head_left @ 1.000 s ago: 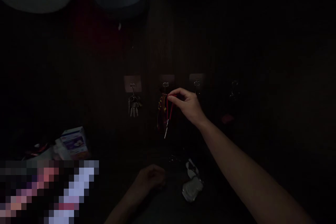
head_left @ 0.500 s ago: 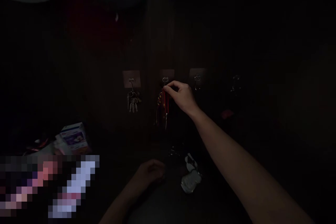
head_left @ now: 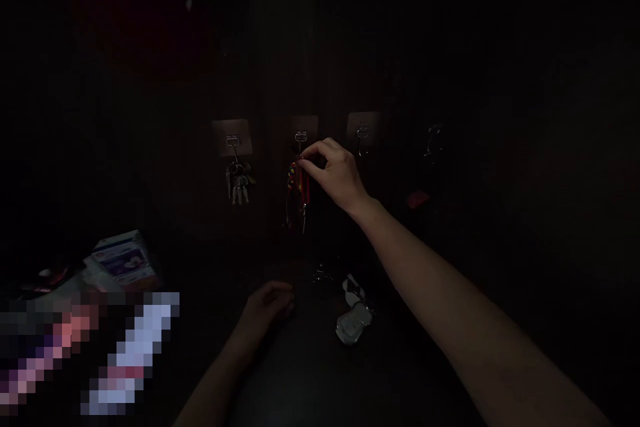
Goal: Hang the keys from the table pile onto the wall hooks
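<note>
My right hand (head_left: 339, 175) pinches the red strap (head_left: 306, 191) just under the second hook (head_left: 301, 137) from left; I should guide it gently. Left hand (head_left: 265, 310) is curled, grip unclear.

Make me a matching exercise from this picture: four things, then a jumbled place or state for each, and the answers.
Things:
1. Right hand
2. Bunch of keys
3. Box
4. Left hand

Places or states:
A. Low in the picture, fingers curled
B. Hanging from the leftmost hook
C. Pinching a red strap
D. White and purple, far left

Pairs: 1-C, 2-B, 3-D, 4-A
</note>
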A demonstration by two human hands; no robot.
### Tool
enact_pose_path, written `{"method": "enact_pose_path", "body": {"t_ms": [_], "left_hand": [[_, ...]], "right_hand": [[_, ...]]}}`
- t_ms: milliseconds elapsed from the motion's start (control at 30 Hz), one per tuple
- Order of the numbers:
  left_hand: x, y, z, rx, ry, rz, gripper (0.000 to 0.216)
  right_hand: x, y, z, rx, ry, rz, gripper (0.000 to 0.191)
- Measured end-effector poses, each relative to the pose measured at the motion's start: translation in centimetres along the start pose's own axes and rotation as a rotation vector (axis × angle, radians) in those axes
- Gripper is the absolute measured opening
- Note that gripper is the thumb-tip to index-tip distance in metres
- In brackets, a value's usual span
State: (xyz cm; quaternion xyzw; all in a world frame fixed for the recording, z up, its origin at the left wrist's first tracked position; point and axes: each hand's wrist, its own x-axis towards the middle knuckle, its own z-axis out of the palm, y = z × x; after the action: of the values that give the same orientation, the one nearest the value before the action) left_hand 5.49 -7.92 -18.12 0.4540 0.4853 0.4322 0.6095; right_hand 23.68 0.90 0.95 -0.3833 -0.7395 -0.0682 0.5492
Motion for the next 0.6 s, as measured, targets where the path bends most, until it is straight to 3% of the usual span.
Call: {"method": "enact_pose_path", "body": {"t_ms": [133,233,333,500,600], "left_hand": [[-0.3,0.5,0.0,0.005,0.092,0.015,0.032],[-0.4,0.6,0.2,0.029,0.093,0.024,0.028],[-0.3,0.4,0.2,0.023,0.083,0.028,0.025],[-0.2,0.2,0.0,0.029,0.066,0.041,0.027],[-0.1,0.1,-0.2,0.033,0.044,0.036,0.029]], "right_hand": [[-0.2,0.4,0.3,-0.013,0.019,0.020,0.007],[-0.8,0.7,0.8,-0.013,0.059,-0.009,0.004],[-1.8,1.0,1.0,-0.034,0.052,-0.057,0.014],[-4.0,0.9,0.0,-0.144,-0.092,-0.099,0.042],[-5.5,0.7,-0.9,-0.173,-0.202,-0.098,0.049]]}}
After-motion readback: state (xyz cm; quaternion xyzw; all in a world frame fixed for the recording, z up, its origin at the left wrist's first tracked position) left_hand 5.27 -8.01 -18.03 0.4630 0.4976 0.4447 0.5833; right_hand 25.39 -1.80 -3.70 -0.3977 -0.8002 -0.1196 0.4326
